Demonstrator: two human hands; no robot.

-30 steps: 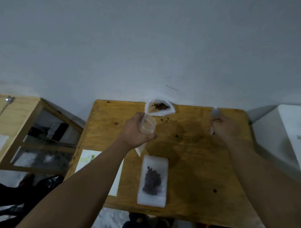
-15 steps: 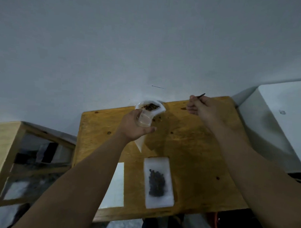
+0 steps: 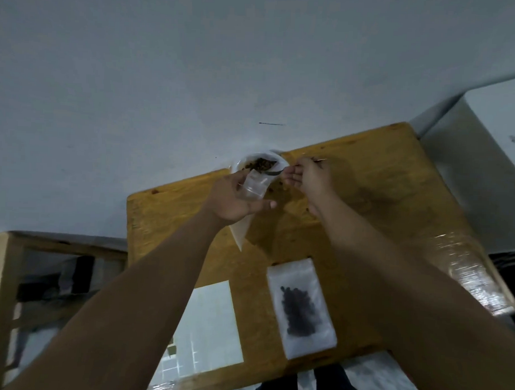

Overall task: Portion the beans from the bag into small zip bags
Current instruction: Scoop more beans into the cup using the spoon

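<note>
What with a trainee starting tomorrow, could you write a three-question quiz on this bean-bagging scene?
1. True or false: the left hand grips the small zip bag.
2. Where does the filled zip bag lie? A on the white paper; B flat on the table; C inside a drawer.
3. Short answer: what holds the spoon, whose bowl is at the open bean bag?
Key: 1 true; 2 B; 3 the right hand.
</note>
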